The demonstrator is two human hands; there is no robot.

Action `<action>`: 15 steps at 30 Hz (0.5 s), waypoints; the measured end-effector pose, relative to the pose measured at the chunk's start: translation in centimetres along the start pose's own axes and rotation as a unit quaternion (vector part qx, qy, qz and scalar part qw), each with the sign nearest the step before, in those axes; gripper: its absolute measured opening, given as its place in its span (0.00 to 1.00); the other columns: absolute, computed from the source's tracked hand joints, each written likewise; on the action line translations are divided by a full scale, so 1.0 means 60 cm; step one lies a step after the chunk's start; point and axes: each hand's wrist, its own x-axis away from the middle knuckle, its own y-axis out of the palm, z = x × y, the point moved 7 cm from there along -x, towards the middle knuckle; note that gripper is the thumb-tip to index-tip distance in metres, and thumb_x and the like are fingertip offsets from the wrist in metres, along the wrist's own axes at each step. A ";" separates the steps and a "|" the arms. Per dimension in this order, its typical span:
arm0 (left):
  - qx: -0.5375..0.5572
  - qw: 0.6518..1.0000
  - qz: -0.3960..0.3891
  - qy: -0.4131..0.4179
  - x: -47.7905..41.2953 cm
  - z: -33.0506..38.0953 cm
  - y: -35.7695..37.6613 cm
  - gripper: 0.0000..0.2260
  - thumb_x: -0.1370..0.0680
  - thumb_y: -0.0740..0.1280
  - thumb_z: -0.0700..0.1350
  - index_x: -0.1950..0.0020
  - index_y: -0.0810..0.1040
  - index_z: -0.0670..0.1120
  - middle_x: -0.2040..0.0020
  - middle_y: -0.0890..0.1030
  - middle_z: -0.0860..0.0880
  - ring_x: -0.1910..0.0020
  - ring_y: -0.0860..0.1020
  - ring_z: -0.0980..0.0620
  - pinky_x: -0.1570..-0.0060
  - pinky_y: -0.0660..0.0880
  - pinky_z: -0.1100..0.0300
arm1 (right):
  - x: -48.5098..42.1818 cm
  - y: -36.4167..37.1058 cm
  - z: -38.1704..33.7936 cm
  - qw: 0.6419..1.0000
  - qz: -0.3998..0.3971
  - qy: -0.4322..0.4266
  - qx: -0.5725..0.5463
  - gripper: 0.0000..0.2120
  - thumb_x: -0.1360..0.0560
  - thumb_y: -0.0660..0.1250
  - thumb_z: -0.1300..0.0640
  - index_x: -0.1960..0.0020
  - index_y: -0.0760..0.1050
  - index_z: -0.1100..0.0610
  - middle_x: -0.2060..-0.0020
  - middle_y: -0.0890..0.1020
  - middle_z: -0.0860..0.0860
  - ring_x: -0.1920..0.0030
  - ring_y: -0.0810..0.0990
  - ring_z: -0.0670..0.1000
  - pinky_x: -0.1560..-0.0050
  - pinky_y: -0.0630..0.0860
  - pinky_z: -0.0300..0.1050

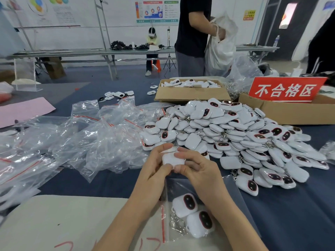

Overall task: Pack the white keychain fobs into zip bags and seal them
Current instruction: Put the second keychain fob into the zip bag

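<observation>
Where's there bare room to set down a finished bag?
Bare: the beige board near left, and blue cloth near right, bordered by the fob pile and the two-fob bag. Crowded: empty bags left, fob pile right.

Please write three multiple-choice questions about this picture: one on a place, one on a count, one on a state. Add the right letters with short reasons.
1. Where do the empty zip bags lie, seen from the fob pile? A) left B) right C) on it
2. How many fobs are in the nearest zip bag? A) none B) two C) five
3. What do the left hand and right hand do? A) lie open, empty B) together hold one white fob C) each pull a bag
Answers: 1 A, the bags spread left of the pile; 2 B, two fobs show through the plastic; 3 B, fingers of both curl round that fob.
</observation>
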 end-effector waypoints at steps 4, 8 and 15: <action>-0.038 0.999 -0.001 0.007 0.000 -0.002 0.005 0.22 0.18 0.62 0.33 0.39 0.79 0.60 0.42 0.84 0.54 0.42 0.82 0.55 0.42 0.76 0.65 | -0.003 -0.015 0.006 0.999 0.032 0.023 -0.031 0.16 0.26 0.71 0.70 0.47 0.82 0.49 0.56 0.87 0.47 0.54 0.86 0.47 0.53 0.80 0.35; -0.048 0.999 -0.003 0.003 0.000 -0.004 0.007 0.19 0.17 0.61 0.32 0.40 0.79 0.56 0.44 0.85 0.53 0.44 0.83 0.55 0.46 0.76 0.68 | -0.003 -0.021 0.009 0.997 0.051 0.034 -0.051 0.14 0.27 0.72 0.70 0.50 0.84 0.52 0.57 0.88 0.49 0.54 0.87 0.49 0.54 0.81 0.36; -0.040 0.999 0.006 -0.010 0.001 -0.002 0.007 0.18 0.18 0.63 0.30 0.40 0.80 0.52 0.47 0.86 0.55 0.47 0.84 0.58 0.49 0.76 0.71 | -0.003 -0.028 0.014 0.995 0.055 0.041 -0.076 0.11 0.27 0.71 0.71 0.51 0.84 0.56 0.58 0.88 0.53 0.56 0.87 0.52 0.55 0.81 0.37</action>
